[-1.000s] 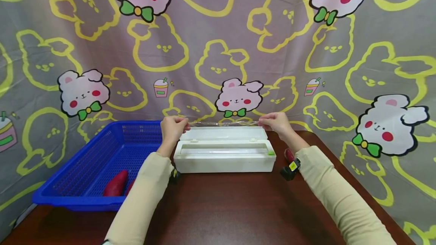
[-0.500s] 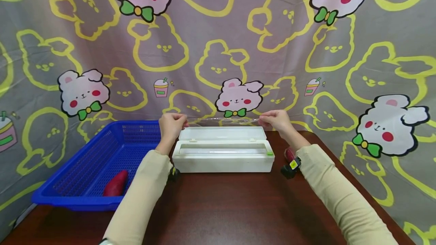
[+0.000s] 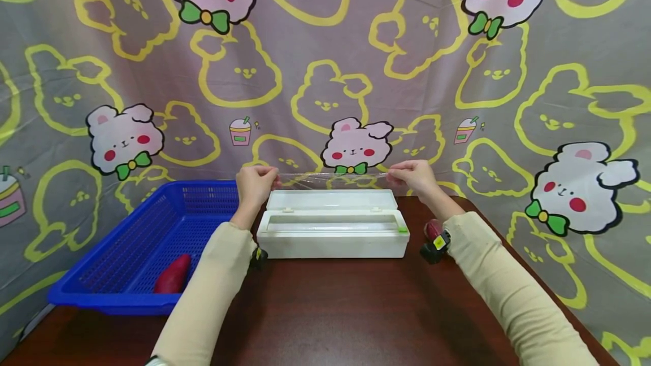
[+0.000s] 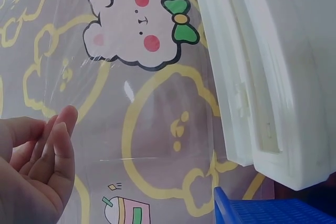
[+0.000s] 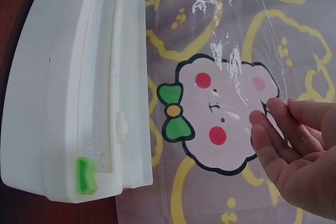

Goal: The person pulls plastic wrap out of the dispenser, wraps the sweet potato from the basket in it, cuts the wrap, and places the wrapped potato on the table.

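Two pale sleeves [image 3: 508, 287] reach forward over the dark brown table [image 3: 325, 315]. On the left stands a blue basket [image 3: 122, 301], with a red tuber [image 3: 173, 275] lying unwrapped inside, near the front wall. Ahead, between the forearms, sits a long white box [image 3: 333, 246]; a green slider [image 3: 403, 230] is at its right end, and its lid [image 3: 333, 200] is tipped open to the back. Another red object [image 3: 434, 229] shows beside the right wrist, mostly hidden behind the camera there.

Beyond the box, the left hand [image 3: 256, 185] and right hand [image 3: 414, 177] each pinch a corner of clear film [image 3: 315, 179] between thumb and fingers, holding it stretched above and behind the lid. A printed curtain [image 3: 325, 27] fills the background and shows through the film.

Judging by this, opening the box and drawing out a short width of film are done. The sheet seems uncut, the slider being parked at one end, though where the film meets the box cannot be made out. Cutting it, and any covering of the tuber, appear left.
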`<act>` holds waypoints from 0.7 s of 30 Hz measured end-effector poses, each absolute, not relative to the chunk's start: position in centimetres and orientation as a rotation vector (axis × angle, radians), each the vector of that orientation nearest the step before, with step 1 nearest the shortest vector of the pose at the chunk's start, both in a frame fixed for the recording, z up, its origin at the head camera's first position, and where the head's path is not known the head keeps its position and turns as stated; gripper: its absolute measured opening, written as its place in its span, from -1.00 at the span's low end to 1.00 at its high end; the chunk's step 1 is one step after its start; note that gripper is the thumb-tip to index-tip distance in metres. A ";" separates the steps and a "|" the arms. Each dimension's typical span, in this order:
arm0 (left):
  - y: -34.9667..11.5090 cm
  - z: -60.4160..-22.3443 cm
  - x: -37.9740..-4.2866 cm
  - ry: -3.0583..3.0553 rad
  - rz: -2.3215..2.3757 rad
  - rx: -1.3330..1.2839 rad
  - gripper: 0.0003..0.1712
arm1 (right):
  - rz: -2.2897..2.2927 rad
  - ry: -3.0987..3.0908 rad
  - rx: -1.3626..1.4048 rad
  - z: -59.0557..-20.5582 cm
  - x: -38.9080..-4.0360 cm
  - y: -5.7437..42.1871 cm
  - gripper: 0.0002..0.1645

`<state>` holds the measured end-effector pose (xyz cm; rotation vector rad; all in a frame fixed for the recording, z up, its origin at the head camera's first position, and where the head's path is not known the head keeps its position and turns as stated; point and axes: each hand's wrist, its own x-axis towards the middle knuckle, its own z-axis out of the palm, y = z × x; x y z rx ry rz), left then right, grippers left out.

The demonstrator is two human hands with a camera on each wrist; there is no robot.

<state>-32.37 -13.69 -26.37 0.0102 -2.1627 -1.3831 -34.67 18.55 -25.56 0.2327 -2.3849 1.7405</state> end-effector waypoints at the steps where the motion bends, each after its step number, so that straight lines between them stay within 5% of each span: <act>1: -13.7 -26.3 -32.4 -2.158 -1.396 0.012 -0.78 | 1.738 -2.379 0.238 -25.5 -34.7 18.6 -0.65; 21: -13.8 -25.1 -32.1 -2.145 -1.357 -0.002 -0.79 | 1.720 -2.318 0.277 -24.1 -34.6 18.4 -0.65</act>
